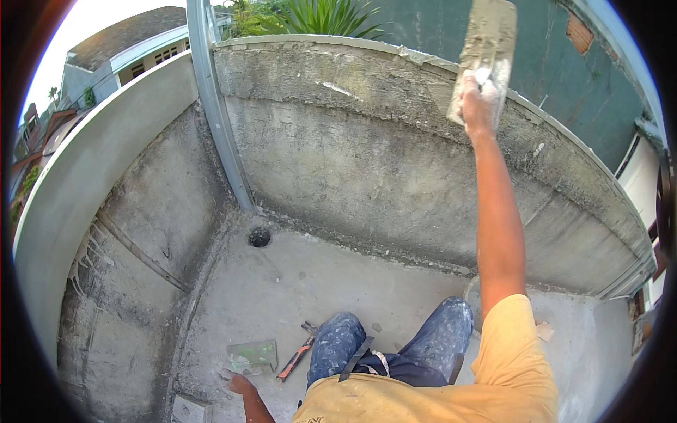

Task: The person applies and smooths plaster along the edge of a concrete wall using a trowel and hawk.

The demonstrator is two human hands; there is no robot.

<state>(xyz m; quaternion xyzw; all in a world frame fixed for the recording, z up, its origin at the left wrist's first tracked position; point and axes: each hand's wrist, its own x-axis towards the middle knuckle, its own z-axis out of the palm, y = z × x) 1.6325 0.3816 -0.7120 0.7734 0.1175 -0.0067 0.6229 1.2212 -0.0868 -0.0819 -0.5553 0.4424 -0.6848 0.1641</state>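
Observation:
At the upper right, my outstretched right hand (477,109) is closed around the handle of a long rectangular plastering trowel (491,32). The blade is smeared with grey mortar and lies over the top edge of the rough concrete wall (338,155). Low in the picture, my left hand (243,386) is by the floor, beside the lower left corner of a greenish rectangular plate (252,357). Its fingers are small and partly hidden, so whether they hold anything is unclear. A hammer (296,358) with an orange and black handle lies between that plate and my bent knee.
A grey metal post (215,106) stands in the corner, with a round drain hole (259,237) near its foot. A lower parapet wall (106,155) curves along the left. A pale block (192,409) sits at the bottom left. Beyond the wall are green plants (317,17).

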